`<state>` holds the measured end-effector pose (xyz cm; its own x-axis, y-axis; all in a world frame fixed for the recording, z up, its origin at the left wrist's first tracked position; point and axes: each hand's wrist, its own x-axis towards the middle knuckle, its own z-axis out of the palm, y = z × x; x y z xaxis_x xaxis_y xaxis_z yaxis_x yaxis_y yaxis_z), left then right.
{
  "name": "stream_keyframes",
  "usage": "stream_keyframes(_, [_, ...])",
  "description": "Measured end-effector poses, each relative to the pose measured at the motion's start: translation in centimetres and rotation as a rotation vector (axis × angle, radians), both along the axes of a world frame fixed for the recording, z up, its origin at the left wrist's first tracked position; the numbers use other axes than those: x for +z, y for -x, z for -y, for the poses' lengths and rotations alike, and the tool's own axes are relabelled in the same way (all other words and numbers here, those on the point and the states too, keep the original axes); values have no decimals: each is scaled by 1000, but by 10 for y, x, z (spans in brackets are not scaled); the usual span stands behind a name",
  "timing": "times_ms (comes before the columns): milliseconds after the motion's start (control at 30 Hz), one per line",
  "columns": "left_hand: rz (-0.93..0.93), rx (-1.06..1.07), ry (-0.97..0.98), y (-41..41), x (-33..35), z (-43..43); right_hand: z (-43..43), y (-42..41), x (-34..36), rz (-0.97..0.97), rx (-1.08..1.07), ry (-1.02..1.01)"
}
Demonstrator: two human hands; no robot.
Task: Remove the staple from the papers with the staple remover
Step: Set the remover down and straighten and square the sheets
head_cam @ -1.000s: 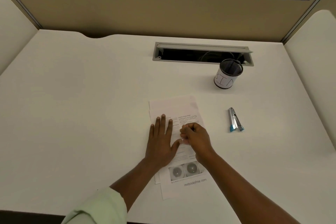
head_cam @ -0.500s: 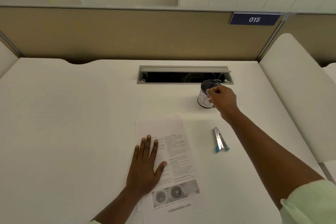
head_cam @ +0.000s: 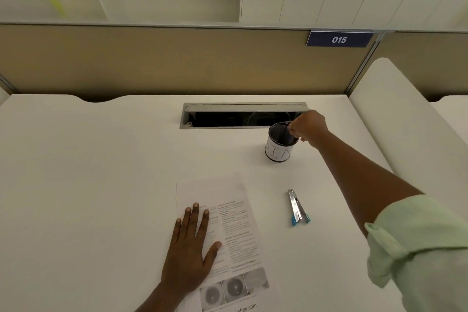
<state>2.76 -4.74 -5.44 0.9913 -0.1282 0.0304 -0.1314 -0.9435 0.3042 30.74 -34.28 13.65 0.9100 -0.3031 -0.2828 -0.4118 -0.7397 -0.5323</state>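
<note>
The printed papers [head_cam: 235, 225] lie on the white desk near its front edge. My left hand [head_cam: 191, 253] rests flat on their left half, fingers straight and spread. The staple remover [head_cam: 296, 208], silver with blue tips, lies on the desk to the right of the papers, and neither hand touches it. My right hand [head_cam: 307, 127] reaches far out over the rim of the black mesh cup [head_cam: 278, 149], which wears a white label. Its fingertips are pinched together above the cup's opening. No staple is visible; it is too small to make out.
An open grey cable hatch [head_cam: 243, 115] is set into the desk just behind the cup. A tan partition with a blue "015" sign [head_cam: 339, 39] closes off the back. White side panels stand at the right [head_cam: 395, 119].
My right hand left the papers, where it was pinching at them, and moved out to the mesh cup. The left hand stayed flat on the papers. The camera tilted upward.
</note>
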Motion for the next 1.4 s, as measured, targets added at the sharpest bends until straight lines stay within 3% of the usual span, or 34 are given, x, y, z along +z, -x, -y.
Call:
stream_keyframes(233, [-2, -1, 8, 0, 1, 1, -6, 12, 11, 125, 68, 54])
stream_keyframes(400, [-24, 5, 18, 1, 1, 0, -30, 52, 5, 242, 213, -57])
stream_keyframes(633, [-56, 6, 13, 0, 2, -1, -63, 140, -50, 53, 415, -46])
stream_keyframes(767, [-80, -2, 38, -1, 7, -1, -76, 194, -90, -102, 599, 134])
stream_keyframes(900, [-83, 21, 94, -5, 14, -2, -82, 237, -118, -90, 745, 306])
stream_keyframes(1033, [-66, 42, 58, -39, 28, -22, -79, 251, -130, -75, 778, 330])
stream_keyframes(1200, [-252, 18, 18, -80, 43, -54, -80, 258, -135, -48, 773, 350])
stream_keyframes(1400, [-217, 12, 4, -81, 53, -50, -81, 257, -137, -39, 768, 349])
